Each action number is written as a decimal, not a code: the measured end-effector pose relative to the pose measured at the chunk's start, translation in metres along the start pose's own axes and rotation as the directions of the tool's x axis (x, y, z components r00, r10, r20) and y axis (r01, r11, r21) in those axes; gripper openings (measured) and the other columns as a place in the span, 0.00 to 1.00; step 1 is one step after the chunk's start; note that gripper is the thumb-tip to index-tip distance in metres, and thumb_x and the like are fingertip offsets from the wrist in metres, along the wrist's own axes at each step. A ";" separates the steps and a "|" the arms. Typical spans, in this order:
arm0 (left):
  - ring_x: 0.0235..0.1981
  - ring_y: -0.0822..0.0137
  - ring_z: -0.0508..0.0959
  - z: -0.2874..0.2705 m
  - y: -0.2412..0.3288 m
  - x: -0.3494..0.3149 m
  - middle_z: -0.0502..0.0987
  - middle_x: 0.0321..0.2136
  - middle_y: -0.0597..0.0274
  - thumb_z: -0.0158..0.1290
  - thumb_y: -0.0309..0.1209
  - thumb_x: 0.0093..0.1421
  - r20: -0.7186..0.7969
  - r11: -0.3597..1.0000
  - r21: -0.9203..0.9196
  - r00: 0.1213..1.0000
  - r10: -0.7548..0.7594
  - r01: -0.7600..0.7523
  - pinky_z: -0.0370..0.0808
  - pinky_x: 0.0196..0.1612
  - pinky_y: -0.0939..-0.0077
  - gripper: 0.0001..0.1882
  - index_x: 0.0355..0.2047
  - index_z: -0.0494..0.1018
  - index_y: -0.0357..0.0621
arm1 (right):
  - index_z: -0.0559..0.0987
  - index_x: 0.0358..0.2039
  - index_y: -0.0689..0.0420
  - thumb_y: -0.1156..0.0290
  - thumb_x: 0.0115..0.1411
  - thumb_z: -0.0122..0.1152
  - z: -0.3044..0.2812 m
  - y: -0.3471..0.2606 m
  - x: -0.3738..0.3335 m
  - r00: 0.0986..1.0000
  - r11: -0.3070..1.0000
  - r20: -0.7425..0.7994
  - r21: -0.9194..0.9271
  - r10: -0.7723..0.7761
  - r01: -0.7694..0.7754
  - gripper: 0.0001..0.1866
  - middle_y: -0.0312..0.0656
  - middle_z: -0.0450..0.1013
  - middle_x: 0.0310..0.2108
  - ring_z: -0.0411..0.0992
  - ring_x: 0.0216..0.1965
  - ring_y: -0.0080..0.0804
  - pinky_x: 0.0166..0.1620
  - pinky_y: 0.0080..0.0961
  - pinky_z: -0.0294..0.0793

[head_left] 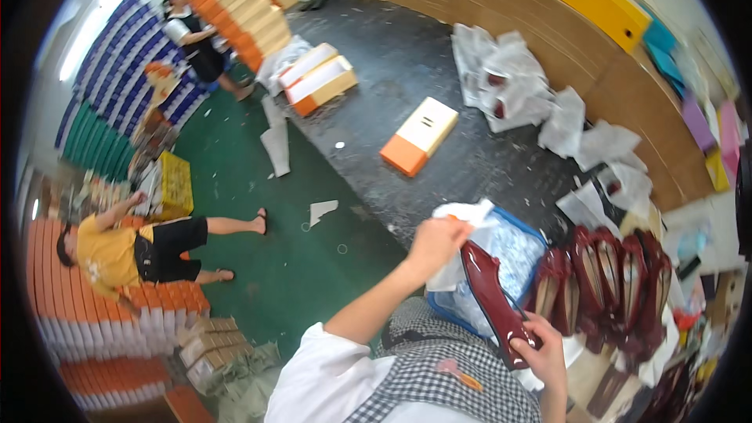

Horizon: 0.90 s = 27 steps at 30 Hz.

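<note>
I hold a glossy dark red flat shoe (pixel 489 286) at a slant above my lap. My right hand (pixel 542 348) is closed around its lower end. My left hand (pixel 439 244) has its fingers pinched together on a piece of white paper (pixel 468 210), just beyond the shoe's upper end; a small orange bit shows by the fingertips. Behind the shoe sits a blue basket (pixel 526 223) with crumpled clear plastic (pixel 517 254) inside. To the right, several matching dark red shoes (pixel 603 266) stand close together in a row.
On the dark table lie a closed orange and cream shoebox (pixel 421 135) and open boxes (pixel 321 78). White tissue sheets (pixel 505 70) line the cardboard edge (pixel 540 12). Left on the green floor (pixel 305 274), a person in yellow (pixel 113 251) is near stacked boxes; another person (pixel 196 43) stands farther back.
</note>
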<state>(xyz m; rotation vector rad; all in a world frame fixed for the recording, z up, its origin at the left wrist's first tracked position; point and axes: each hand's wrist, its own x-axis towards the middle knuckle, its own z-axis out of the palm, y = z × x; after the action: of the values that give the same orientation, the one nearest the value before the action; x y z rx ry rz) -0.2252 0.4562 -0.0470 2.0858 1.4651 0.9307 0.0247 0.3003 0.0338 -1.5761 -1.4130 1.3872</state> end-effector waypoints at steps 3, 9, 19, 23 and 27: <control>0.24 0.51 0.75 -0.005 0.006 -0.004 0.72 0.20 0.52 0.52 0.35 0.56 0.039 0.997 0.022 0.996 -0.078 0.077 0.71 0.28 0.60 0.11 0.21 0.74 0.42 | 0.78 0.32 0.64 0.75 0.42 0.68 0.004 -0.003 0.009 0.991 0.973 0.017 -0.185 -0.134 0.135 0.14 0.51 0.73 0.43 0.73 0.43 0.40 0.45 0.28 0.70; 0.24 0.51 0.75 -0.001 0.004 -0.007 0.73 0.21 0.53 0.51 0.35 0.57 -0.005 0.996 -0.011 0.996 -0.088 0.087 0.72 0.28 0.61 0.11 0.23 0.74 0.41 | 0.78 0.31 0.65 0.75 0.41 0.68 0.001 -0.003 0.011 0.988 0.954 -0.003 -0.259 -0.156 0.150 0.14 0.52 0.72 0.44 0.72 0.45 0.40 0.47 0.29 0.69; 0.22 0.52 0.76 0.001 0.007 -0.002 0.74 0.21 0.53 0.51 0.34 0.57 -0.008 0.999 0.004 0.999 -0.047 0.047 0.73 0.27 0.61 0.10 0.25 0.76 0.41 | 0.78 0.33 0.65 0.74 0.43 0.67 0.001 0.000 0.009 0.990 0.969 -0.005 -0.203 -0.141 0.138 0.14 0.53 0.72 0.45 0.73 0.44 0.40 0.45 0.29 0.70; 0.22 0.52 0.76 0.002 0.007 -0.001 0.74 0.21 0.53 0.51 0.34 0.57 -0.001 0.999 0.006 0.999 -0.036 0.036 0.73 0.26 0.62 0.11 0.24 0.75 0.41 | 0.78 0.33 0.65 0.74 0.44 0.67 0.003 0.001 0.007 0.992 0.976 -0.018 -0.183 -0.122 0.116 0.14 0.53 0.72 0.45 0.73 0.44 0.40 0.45 0.28 0.70; 0.22 0.53 0.76 0.002 0.008 -0.001 0.74 0.21 0.54 0.51 0.34 0.57 0.003 1.000 0.015 1.000 -0.022 0.022 0.73 0.26 0.62 0.10 0.24 0.75 0.41 | 0.78 0.33 0.65 0.74 0.43 0.67 0.004 0.000 0.005 0.992 0.975 -0.032 -0.193 -0.120 0.111 0.14 0.53 0.72 0.45 0.72 0.45 0.40 0.46 0.29 0.70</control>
<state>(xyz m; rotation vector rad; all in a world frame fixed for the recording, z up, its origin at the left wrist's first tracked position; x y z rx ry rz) -0.2190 0.4522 -0.0434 2.0771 1.4945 0.9104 0.0206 0.3040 0.0310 -1.6041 -1.6249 1.1714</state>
